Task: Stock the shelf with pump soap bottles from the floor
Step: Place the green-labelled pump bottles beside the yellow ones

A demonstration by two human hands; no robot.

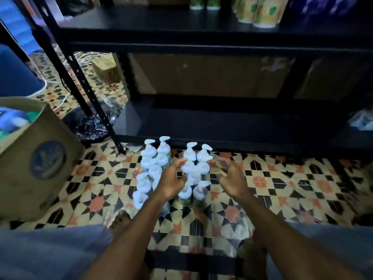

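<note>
Several pump soap bottles with white pump heads stand in two clusters on the patterned tile floor, just in front of the black shelf unit. My left hand hovers between the two clusters, fingers spread and relaxed, holding nothing. My right hand is held open just right of the right-hand cluster, palm turned inward, apart from the bottles. The bottom shelf board lies dark and bare right behind the bottles. Both hands are a little blurred.
A cardboard box stands on the floor at the left. A black upright post of the shelf rises beside it. Brown cartons sit at the back of the lower shelf, and printed pouches on the upper board. My knees fill the bottom edge.
</note>
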